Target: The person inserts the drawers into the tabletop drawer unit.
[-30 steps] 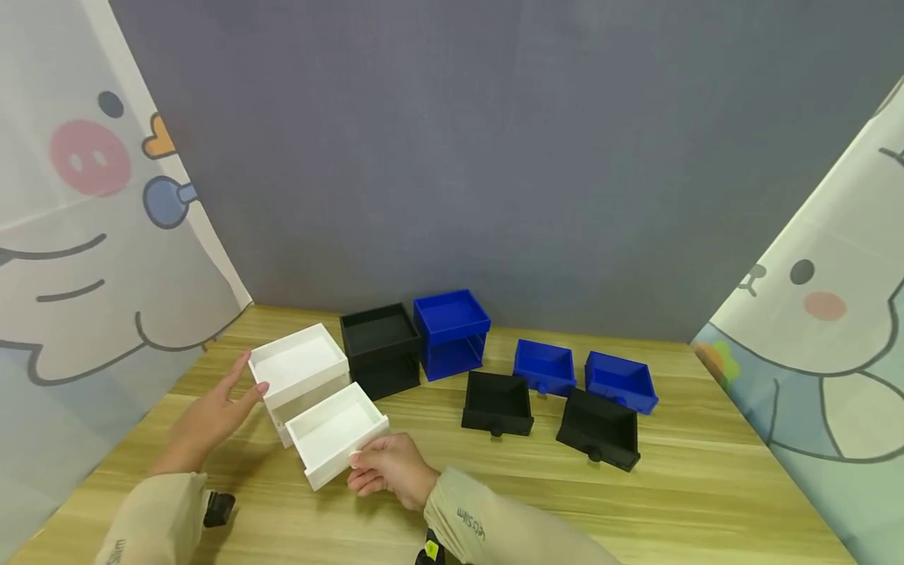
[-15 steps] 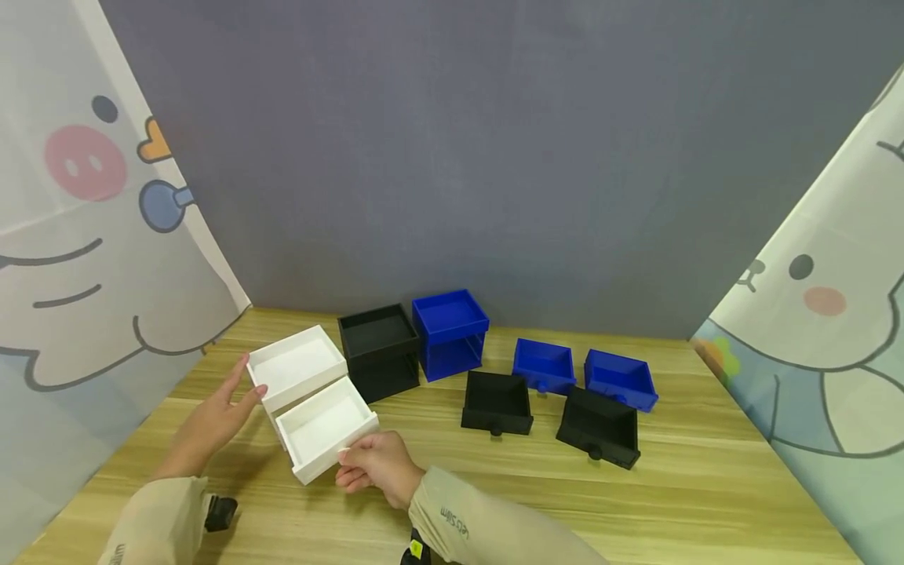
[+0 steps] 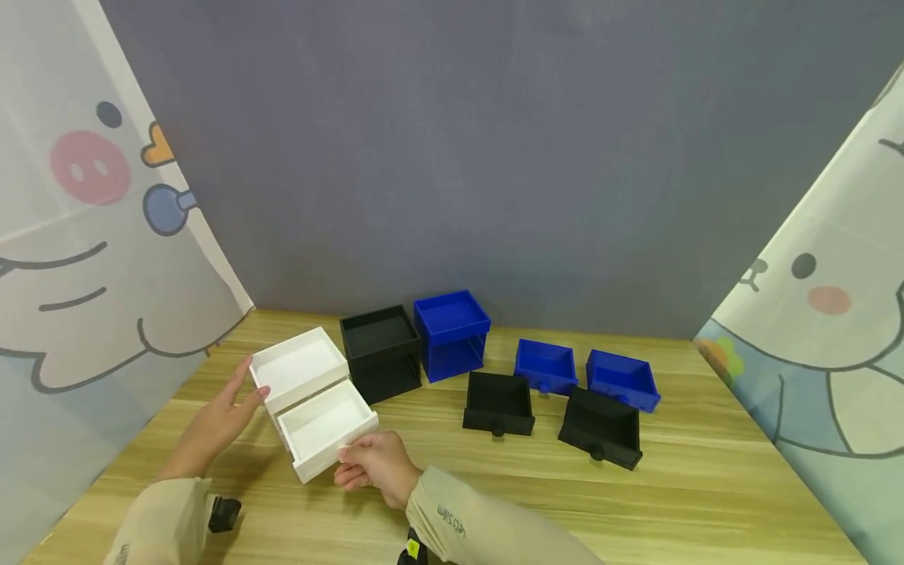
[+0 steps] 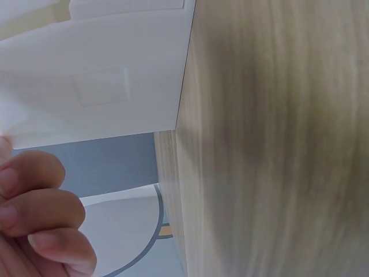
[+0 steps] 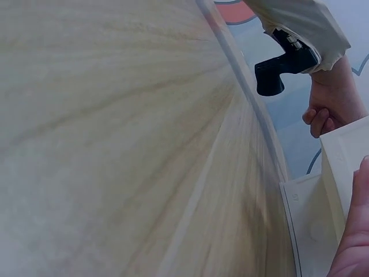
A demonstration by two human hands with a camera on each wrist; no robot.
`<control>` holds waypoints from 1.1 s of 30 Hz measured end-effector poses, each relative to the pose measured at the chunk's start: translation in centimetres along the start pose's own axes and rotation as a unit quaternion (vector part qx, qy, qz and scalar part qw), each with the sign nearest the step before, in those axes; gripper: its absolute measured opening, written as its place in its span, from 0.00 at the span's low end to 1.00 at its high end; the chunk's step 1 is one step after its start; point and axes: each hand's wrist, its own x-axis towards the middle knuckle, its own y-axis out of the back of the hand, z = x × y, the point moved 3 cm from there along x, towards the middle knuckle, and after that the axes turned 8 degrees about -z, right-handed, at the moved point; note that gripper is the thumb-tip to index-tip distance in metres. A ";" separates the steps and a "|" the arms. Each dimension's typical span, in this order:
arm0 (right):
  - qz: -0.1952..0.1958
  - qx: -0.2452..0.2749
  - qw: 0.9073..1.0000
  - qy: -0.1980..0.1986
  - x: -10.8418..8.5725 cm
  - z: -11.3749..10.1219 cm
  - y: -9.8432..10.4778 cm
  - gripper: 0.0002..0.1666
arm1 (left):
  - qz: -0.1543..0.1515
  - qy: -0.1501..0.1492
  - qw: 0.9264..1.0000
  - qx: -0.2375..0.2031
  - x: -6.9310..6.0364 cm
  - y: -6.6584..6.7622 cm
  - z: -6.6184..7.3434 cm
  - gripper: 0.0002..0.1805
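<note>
A white cabinet (image 3: 307,388) with a tray-like top stands at the left in the head view. My left hand (image 3: 217,430) holds its left side, thumb at the front corner and index finger farther back. In the left wrist view, the other fingers (image 4: 49,209) are curled beside its white wall. My right hand (image 3: 381,469) pinches a white drawer (image 3: 332,453) at its front, where the fingertips cover the knob. That drawer sits partly in the cabinet's front opening, just under the top. It holds nothing. The right wrist view shows the drawer's underside (image 5: 351,156).
A black cabinet (image 3: 384,357) and a blue cabinet (image 3: 455,333) stand behind, both without drawers. Two blue drawers (image 3: 547,384) (image 3: 628,396) and two black drawers (image 3: 497,424) (image 3: 600,451) lie on the wooden table (image 3: 678,502) at the right. A grey backdrop (image 3: 494,157) rises behind.
Over the last second my right hand has moved left and slightly back, sliding the white drawer farther into the white cabinet. It has hardly moved since half a second ago. My left hand stays put.
</note>
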 end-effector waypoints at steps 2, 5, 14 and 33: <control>-0.001 0.006 1.000 -0.002 -0.1 0.2 -0.1 0.04 | -0.001 0.003 1.000 0.002 0.0 -0.1 -0.1 0.41; -0.008 0.010 1.000 -0.005 -0.2 0.3 -0.2 0.05 | 0.001 0.005 1.000 0.007 -0.1 -0.1 -0.3 0.42; -0.019 -0.002 1.000 -0.006 -0.4 -0.3 -0.6 0.06 | 0.005 0.004 1.000 0.002 -0.1 -0.2 -0.6 0.41; -0.003 0.013 1.000 0.001 -0.1 -0.6 -0.7 0.05 | -0.004 -0.003 1.000 -0.003 0.4 0.1 -0.1 0.41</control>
